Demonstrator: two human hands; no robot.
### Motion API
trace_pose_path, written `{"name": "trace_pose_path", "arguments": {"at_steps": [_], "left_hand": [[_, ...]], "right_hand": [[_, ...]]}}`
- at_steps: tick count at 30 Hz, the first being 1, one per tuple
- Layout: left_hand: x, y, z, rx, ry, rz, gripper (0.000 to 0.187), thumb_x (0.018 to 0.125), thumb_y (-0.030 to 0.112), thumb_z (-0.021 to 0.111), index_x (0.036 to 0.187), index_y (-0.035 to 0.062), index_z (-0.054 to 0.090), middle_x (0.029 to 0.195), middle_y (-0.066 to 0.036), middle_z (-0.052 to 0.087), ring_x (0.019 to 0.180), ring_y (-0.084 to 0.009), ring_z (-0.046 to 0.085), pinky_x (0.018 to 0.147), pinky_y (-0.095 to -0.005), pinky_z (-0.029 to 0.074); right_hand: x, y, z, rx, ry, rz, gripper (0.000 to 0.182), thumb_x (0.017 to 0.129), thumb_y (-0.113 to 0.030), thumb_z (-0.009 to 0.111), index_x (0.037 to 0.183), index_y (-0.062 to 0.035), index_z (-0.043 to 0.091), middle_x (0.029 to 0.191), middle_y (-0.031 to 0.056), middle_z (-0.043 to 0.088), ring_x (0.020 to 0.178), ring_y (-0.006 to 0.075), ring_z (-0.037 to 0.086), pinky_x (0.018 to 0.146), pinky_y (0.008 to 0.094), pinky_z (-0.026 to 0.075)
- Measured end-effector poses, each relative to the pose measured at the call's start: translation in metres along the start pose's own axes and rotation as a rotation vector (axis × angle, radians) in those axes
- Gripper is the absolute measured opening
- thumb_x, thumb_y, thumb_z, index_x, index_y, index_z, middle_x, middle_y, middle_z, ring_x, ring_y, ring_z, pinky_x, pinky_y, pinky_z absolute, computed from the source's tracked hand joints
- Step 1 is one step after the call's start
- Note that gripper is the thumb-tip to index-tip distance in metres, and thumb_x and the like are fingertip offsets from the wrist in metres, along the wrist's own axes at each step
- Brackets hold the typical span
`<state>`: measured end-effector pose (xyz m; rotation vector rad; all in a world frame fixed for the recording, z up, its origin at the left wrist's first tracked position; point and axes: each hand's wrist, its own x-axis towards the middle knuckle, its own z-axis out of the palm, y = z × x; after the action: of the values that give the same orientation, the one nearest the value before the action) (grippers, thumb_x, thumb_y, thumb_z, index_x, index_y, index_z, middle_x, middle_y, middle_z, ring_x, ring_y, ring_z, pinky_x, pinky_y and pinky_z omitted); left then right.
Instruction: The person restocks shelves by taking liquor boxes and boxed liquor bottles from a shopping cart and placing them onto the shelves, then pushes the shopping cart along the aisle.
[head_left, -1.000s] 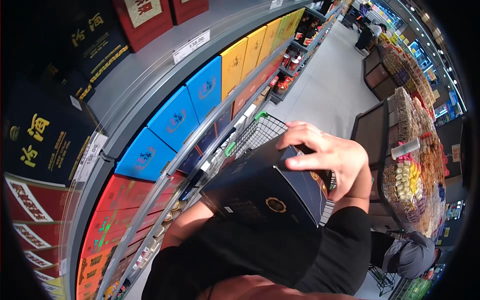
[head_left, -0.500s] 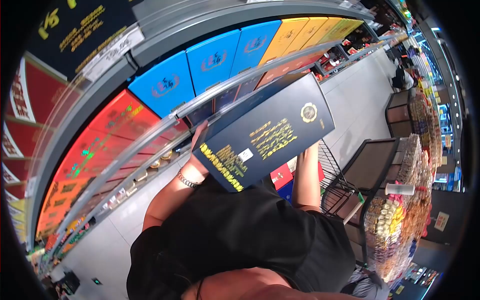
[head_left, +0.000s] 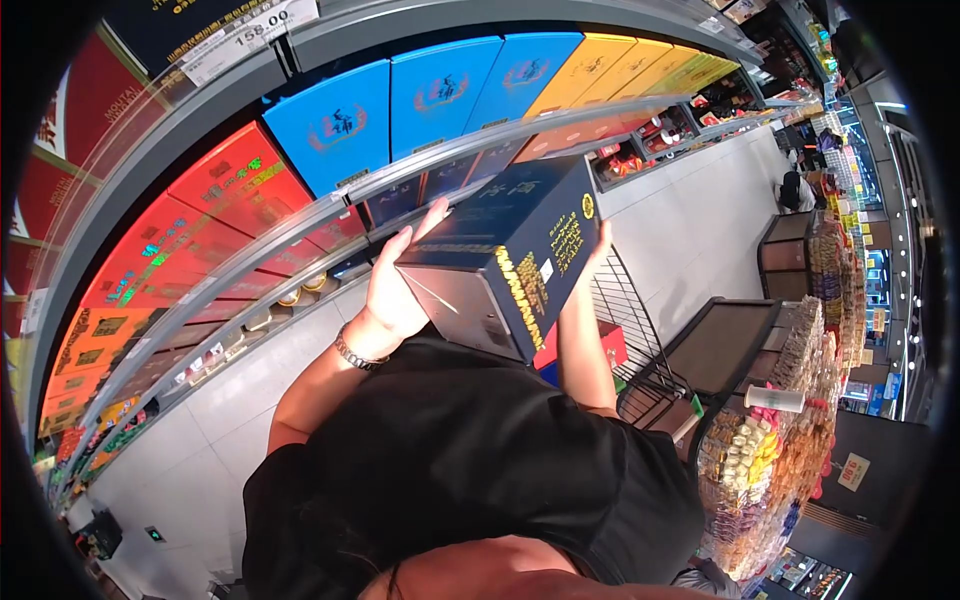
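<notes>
A dark navy gift box (head_left: 470,225) with gold lettering is held out in front of my chest, tilted, with its end face toward me. My left hand (head_left: 400,285), with a metal band on the wrist, grips the box's left side, thumb and fingers along the edge. On the opposite side, my right hand (head_left: 600,248) supports the box; most of its fingers are hidden behind it. Just beyond the box is the shelf, with blue boxes (head_left: 440,95) on it.
Red boxes (head_left: 240,185) and yellow boxes (head_left: 585,75) line the shelf beside the blue ones. A price label (head_left: 250,40) reads 158.00. At the right stand a wire shopping cart (head_left: 635,330) with red and blue items and display bins (head_left: 720,345) heaped with packaged goods. Pale floor tiles (head_left: 690,215) run between.
The box has turned in my hands, so its gold-printed side is now narrower and its top and end faces show. More of my left hand is visible.
</notes>
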<state>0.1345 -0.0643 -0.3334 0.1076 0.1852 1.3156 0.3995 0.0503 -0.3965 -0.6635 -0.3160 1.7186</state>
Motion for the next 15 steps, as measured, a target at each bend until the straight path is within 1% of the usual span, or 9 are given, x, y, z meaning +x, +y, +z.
{"name": "trace_pose_path", "arguments": {"at_steps": [1, 2, 4, 5, 8, 12, 15], "left_hand": [[0.000, -0.003, -0.003, 0.031, 0.036, 0.016, 0.060, 0.103, 0.033, 0.035, 0.157, 0.0099, 0.021, 0.155, -0.013, 0.037, 0.138, -0.0287, 0.041, 0.115, -0.0442, 0.031], [-0.001, -0.007, -0.007, 0.026, 0.036, 0.012, 0.060, 0.103, 0.033, 0.035, 0.157, 0.0099, 0.021, 0.155, -0.013, 0.037, 0.138, -0.0287, 0.041, 0.115, -0.0442, 0.031], [-0.003, -0.014, -0.011, 0.254, -0.003, 0.077, 0.061, 0.103, 0.033, 0.036, 0.157, 0.0086, 0.022, 0.156, -0.011, 0.035, 0.138, -0.0272, 0.040, 0.116, -0.0432, 0.030], [-0.006, -0.014, -0.007, 0.283, 0.009, 0.070, 0.061, 0.103, 0.031, 0.037, 0.157, 0.0070, 0.023, 0.158, -0.010, 0.032, 0.140, -0.0257, 0.038, 0.117, -0.0422, 0.028], [-0.015, -0.014, 0.015, 0.270, 0.054, 0.081, 0.061, 0.102, 0.030, 0.037, 0.156, 0.0061, 0.023, 0.160, -0.010, 0.030, 0.141, -0.0249, 0.037, 0.117, -0.0418, 0.028], [-0.018, -0.010, 0.016, 0.238, 0.026, 0.038, 0.061, 0.102, 0.028, 0.037, 0.157, 0.0083, 0.021, 0.159, -0.010, 0.030, 0.140, -0.0262, 0.038, 0.117, -0.0419, 0.028], [-0.019, -0.011, 0.016, 0.241, 0.045, 0.045, 0.060, 0.103, 0.029, 0.037, 0.158, 0.0094, 0.020, 0.159, -0.011, 0.032, 0.140, -0.0269, 0.039, 0.117, -0.0421, 0.029]], "right_hand": [[-0.002, 0.007, 0.001, 0.029, -0.030, 0.039, 0.073, 0.094, -0.061, 0.044, 0.138, -0.0037, 0.050, 0.130, 0.0183, 0.059, 0.113, 0.0345, 0.061, 0.095, 0.0494, 0.051], [-0.005, 0.013, 0.004, 0.056, -0.049, 0.083, 0.073, 0.094, -0.061, 0.043, 0.138, -0.0036, 0.050, 0.130, 0.0185, 0.059, 0.113, 0.0346, 0.061, 0.095, 0.0495, 0.051], [-0.012, 0.023, 0.014, 0.097, -0.092, 0.167, 0.073, 0.094, -0.061, 0.043, 0.138, -0.0033, 0.050, 0.130, 0.0188, 0.059, 0.113, 0.0349, 0.061, 0.095, 0.0496, 0.051], [-0.017, 0.026, 0.021, 0.112, -0.114, 0.202, 0.073, 0.094, -0.061, 0.043, 0.138, -0.0032, 0.050, 0.130, 0.0189, 0.059, 0.113, 0.0350, 0.061, 0.095, 0.0497, 0.051], [-0.024, 0.032, 0.043, 0.147, -0.196, 0.308, 0.073, 0.094, -0.060, 0.043, 0.139, -0.0027, 0.049, 0.130, 0.0194, 0.059, 0.114, 0.0354, 0.061, 0.095, 0.0499, 0.051], [-0.032, 0.034, 0.069, 0.176, -0.289, 0.414, 0.073, 0.094, -0.060, 0.043, 0.139, -0.0022, 0.049, 0.130, 0.0200, 0.059, 0.114, 0.0359, 0.061, 0.096, 0.0501, 0.052], [-0.037, 0.036, 0.086, 0.184, -0.344, 0.475, 0.074, 0.094, -0.060, 0.043, 0.139, -0.0018, 0.048, 0.130, 0.0205, 0.059, 0.115, 0.0363, 0.060, 0.096, 0.0503, 0.052]]}}
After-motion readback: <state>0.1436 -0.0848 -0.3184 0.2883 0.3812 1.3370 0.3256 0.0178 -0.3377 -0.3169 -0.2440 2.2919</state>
